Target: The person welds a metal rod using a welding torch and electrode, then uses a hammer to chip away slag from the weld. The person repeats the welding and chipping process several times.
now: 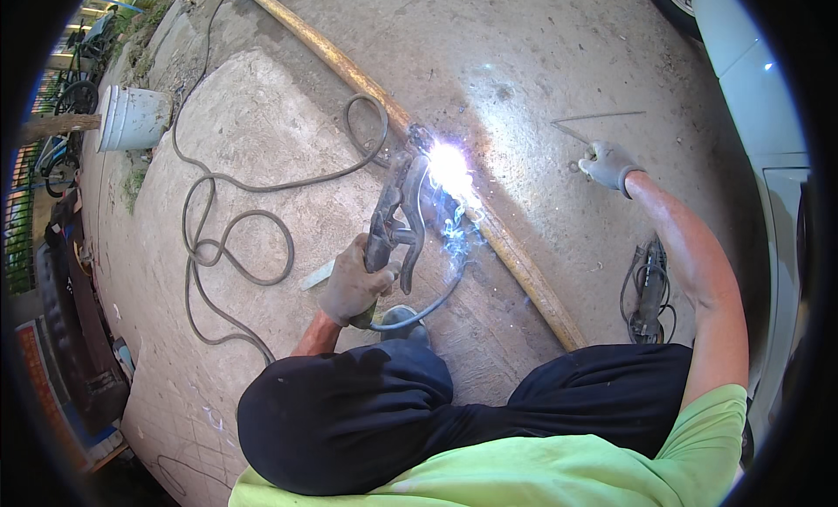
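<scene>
My left gloved hand [356, 280] grips a black electrode holder [390, 223]. A bright welding arc [449, 165] with sparks and bluish smoke burns on a long rusty yellowish pipe [524, 271] lying diagonally on the concrete. The holder's cable [419, 315] curves below my left hand. My right gloved hand [608, 165] is out to the right of the arc, its fingers closed on a thin rod [572, 133]; another thin line, a rod or a shadow, runs from its far end along the ground.
A long cable [288, 250] loops across the concrete on the left. A white bucket [140, 110] stands at the upper left, with bicycles [70, 106] and dark clutter beyond. A power tool with a cord [648, 298] lies at the right beside a white vehicle [742, 97].
</scene>
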The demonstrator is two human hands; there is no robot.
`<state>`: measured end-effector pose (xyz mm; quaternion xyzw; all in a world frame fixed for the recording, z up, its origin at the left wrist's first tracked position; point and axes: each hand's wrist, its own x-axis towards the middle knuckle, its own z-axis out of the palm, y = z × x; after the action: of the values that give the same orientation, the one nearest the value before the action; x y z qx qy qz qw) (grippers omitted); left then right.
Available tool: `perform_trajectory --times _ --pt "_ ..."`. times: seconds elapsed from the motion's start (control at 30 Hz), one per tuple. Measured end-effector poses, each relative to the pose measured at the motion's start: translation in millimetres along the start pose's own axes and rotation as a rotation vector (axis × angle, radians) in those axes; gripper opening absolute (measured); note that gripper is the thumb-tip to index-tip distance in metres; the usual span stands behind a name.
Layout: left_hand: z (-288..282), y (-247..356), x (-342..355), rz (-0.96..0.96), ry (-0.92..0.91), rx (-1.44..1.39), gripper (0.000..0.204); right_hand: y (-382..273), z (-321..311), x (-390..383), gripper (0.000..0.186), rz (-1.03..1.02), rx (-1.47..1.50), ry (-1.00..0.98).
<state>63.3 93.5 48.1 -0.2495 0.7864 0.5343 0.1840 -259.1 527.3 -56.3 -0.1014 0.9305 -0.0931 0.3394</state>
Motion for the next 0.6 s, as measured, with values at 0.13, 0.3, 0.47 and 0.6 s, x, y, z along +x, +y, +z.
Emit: perform_trajectory --times 0.13,0.3,0.47,0.6 --pt "0 -1 3 0.039 0.004 0.004 0.048 10 5 3 0.036 -0.023 -0.029 0.062" --pt "-1 -2 3 0.014 0.014 -0.025 0.047 9 4 1 0.039 -0.019 -0.012 0.054" --pt "0 -5 4 0.018 -0.001 -0.003 0.046 7 4 0 0.038 -0.004 0.002 0.017" --pt "-1 -1 3 0.025 0.009 0.001 0.045 3 1 -4 0.037 0.02 0.036 0.02"
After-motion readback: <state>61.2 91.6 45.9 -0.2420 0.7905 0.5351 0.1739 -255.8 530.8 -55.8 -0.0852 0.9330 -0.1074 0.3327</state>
